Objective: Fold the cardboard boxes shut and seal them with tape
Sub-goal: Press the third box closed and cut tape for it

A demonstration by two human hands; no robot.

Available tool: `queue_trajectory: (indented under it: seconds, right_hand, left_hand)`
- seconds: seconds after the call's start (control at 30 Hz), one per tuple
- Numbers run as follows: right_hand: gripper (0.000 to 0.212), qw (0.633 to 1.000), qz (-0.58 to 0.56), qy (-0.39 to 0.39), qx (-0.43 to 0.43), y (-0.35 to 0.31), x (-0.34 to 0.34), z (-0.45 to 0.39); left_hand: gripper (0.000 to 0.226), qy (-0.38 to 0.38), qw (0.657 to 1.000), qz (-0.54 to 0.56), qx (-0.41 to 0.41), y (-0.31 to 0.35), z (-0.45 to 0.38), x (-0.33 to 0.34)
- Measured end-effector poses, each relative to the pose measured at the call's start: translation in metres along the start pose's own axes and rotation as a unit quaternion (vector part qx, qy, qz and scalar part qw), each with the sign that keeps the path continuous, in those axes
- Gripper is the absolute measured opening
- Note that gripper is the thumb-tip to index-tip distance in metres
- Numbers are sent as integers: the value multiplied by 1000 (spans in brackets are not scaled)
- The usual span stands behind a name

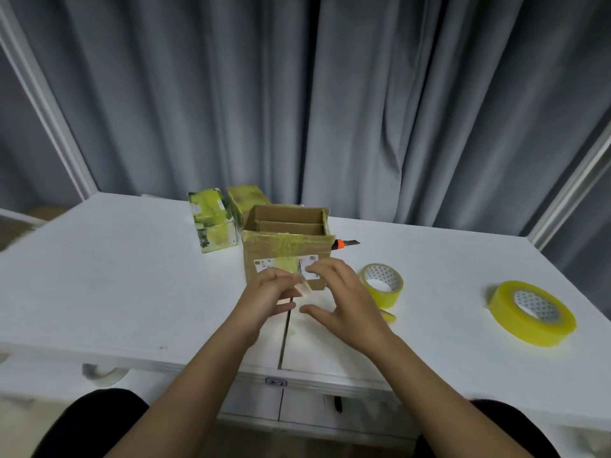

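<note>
An open brown cardboard box [284, 249] stands mid-table, its top flaps up and old yellow tape across its front. Just in front of it, my left hand [269, 297] pinches a small pale scrap of tape [305, 288] between its fingertips. My right hand [337, 299] hovers beside it with fingers spread, holding nothing, close to the box's front face. A small yellow tape roll [385, 285] lies right of my right hand. A larger yellow tape roll [532, 314] lies flat farther right.
Two taped-over yellow-green boxes [213, 223] [246, 200] stand behind and left of the open box. An orange-handled utility knife [345, 243] lies behind its right side. The white table [115, 276] has a centre seam; grey curtains hang behind.
</note>
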State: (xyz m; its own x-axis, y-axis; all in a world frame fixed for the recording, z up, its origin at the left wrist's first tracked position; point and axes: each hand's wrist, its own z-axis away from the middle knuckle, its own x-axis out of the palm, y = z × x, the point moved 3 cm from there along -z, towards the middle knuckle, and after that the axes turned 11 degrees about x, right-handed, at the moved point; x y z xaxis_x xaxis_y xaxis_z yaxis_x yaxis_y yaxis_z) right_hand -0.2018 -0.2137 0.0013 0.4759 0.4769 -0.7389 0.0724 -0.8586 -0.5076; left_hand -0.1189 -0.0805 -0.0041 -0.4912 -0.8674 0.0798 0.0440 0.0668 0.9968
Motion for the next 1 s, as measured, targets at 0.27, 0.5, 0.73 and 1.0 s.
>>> queue_trajectory:
  seconds: [0.27, 0.5, 0.73, 1.0]
  right_hand:
    - [3, 987, -75, 144, 1, -22, 18, -8]
    - [19, 954, -228, 118, 152, -6, 12, -32]
    - [15, 955, -239, 8, 175, 7, -1, -76]
    - [21, 951, -264, -42, 155, 10, 2, -112]
  left_hand:
    - [15, 65, 989, 82, -103, 22, 9, -22]
    - [16, 91, 964, 218, -121, 31, -1, -45]
    - [48, 29, 977, -138, 161, 55, -42, -48]
    - [84, -178, 816, -518, 185, 54, -97, -29]
